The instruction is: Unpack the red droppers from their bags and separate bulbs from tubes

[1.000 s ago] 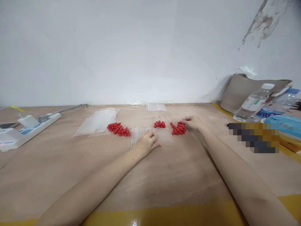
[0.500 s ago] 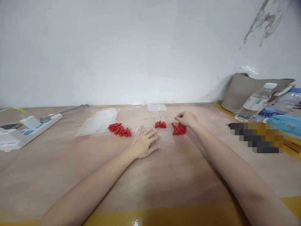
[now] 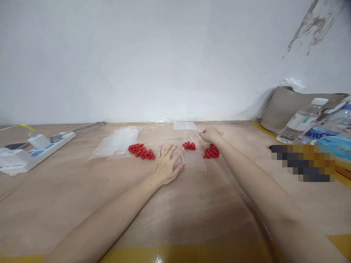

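My left hand point(image 3: 167, 166) lies flat with fingers spread over a row of thin clear plastic tubes point(image 3: 194, 160). Beyond the row, more clear tubes end in a small cluster of red tips point(image 3: 189, 146). My right hand point(image 3: 211, 135) is closed in a pinch above the table, behind the right-hand pile of red-tipped pieces point(image 3: 212, 151). A thin pale stick point(image 3: 199, 129) shows at its fingertips; the rest is hidden by the hand. Left of my left hand lies another pile of red-tipped pieces point(image 3: 141, 151).
Clear plastic bags point(image 3: 116, 142) lie at the left, and a small clear bag point(image 3: 184, 126) near the wall. A white power strip point(image 3: 52, 153) stands far left. At right are a water bottle point(image 3: 303, 120), a grey-brown bag point(image 3: 274, 109) and a blurred-out patch.
My right hand has moved slightly up and left, away from the right red pile, and a pale stick that leaned out of that pile no longer shows there. My left hand stays on the tubes.
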The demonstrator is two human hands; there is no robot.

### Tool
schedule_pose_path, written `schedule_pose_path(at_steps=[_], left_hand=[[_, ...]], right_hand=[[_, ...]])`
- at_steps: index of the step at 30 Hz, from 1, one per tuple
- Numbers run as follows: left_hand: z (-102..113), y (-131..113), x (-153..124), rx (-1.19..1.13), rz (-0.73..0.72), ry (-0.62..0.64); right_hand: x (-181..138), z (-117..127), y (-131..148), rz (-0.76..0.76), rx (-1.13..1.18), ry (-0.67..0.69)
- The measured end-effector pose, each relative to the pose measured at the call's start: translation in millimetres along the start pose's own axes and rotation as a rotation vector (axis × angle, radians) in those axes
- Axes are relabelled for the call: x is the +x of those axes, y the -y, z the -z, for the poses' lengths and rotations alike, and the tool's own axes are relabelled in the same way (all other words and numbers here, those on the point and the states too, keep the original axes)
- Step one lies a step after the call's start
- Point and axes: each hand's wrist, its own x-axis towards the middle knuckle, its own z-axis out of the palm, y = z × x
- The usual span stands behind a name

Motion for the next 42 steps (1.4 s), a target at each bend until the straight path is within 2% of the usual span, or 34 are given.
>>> schedule_pose_path(at_steps=[2, 4, 5, 8, 10, 14, 16, 19, 24, 35, 38, 42], left_hand=[[-1.2, 1.7, 1.1, 0.008, 0.069, -0.119], [-1.6, 3.7, 2.6, 0.025, 0.1, -0.216], [-1.3, 4.4, 3.6, 0.038, 0.091, -0.249], [0.4, 4.5, 6.6, 0.069, -0.037, -0.277], [1.5, 3.0, 7.9, 0.074, -0.15, -0.269], [0.6, 0.0, 5.3, 0.078, -0.324, -0.278], [-0.7, -0.4, 1.4, 0.078, -0.358, -0.293], [-1.4, -0.7, -4.1, 0.078, -0.324, -0.281], [0.8, -3.1, -5.9, 0.097, -0.274, -0.189], [2.8, -5.4, -3.7, -0.019, -0.133, -0.039], [3.6, -5.7, -4.1, -0.057, -0.125, -0.029], [5.4, -6.1, -5.0, -0.078, -0.126, -0.013]], right_hand=[[-21.5, 0.1, -0.2, 0.157, 0.048, -0.138], [-47.1, -7.2, -5.6, 0.436, 0.116, -0.341], [-60.2, -13.2, -10.2, 0.541, 0.123, -0.391], [-94.6, -35.2, -26.7, 0.763, 0.1, -0.451], [-109.5, -48.0, -35.0, 0.827, 0.098, -0.498], [-119.3, -60.9, -37.7, 0.881, 0.128, -0.547], [-118.9, -62.5, -34.7, 0.914, 0.128, -0.559], [-118.0, -62.6, -30.8, 0.961, 0.079, -0.593], [-119.7, -59.8, -29.4, 0.995, -0.034, -0.606], [-122.8, -58.9, -30.7, 0.914, -0.067, -0.7], [-123.2, -58.0, -33.4, 0.932, -0.055, -0.758], [-125.0, -52.1, -34.7, 1.038, -0.068, -0.893]])
